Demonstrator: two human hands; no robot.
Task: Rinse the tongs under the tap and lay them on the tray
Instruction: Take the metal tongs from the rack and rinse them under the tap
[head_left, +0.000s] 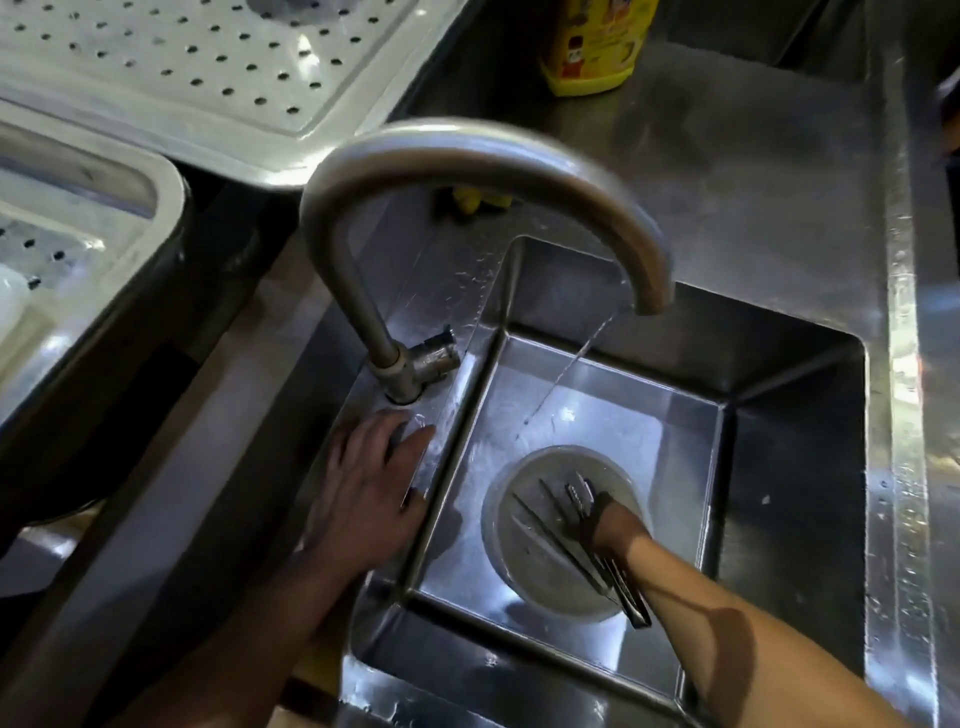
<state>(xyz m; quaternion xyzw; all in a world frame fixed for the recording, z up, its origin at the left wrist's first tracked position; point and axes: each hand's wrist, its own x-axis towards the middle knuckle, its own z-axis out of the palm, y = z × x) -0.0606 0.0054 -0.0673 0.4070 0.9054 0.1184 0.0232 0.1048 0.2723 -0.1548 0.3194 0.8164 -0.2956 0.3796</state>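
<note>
A perforated metal tray (182, 62) fills the upper left of the frame. Its near corner overhangs a second perforated tray (67, 228) at the left edge.

Toward the lower middle, the left hand (374, 483) rests palm down on the wet steel ledge beside the sink (789, 447). Its fingers are straight and slightly spread and hold nothing, and the fingertips lie just below the base of the tap (467, 150). The tap rises from that ledge and arches to the right across the middle of the frame, with its spout over the basin. A thin stream of water (571, 364) runs from the spout and lands on the sink floor, above and left of a round bowl (498, 525) standing in the basin. A small yellow object (478, 200) lies behind the tap's arch, and a yellow bottle (592, 47) stands on the counter at the top centre.

In the lower right, the right hand (618, 525) reaches down into the bowl. Its fingers are curled around the tongs (577, 491). The tongs' toothed tips point to the upper left inside the bowl, and the handle end sticks out over the bowl's lower right rim beneath the wrist. Thin metal rods (545, 525) lie in the bowl just left of the tongs. The tongs are apart from the stream and well away from both trays.
</note>
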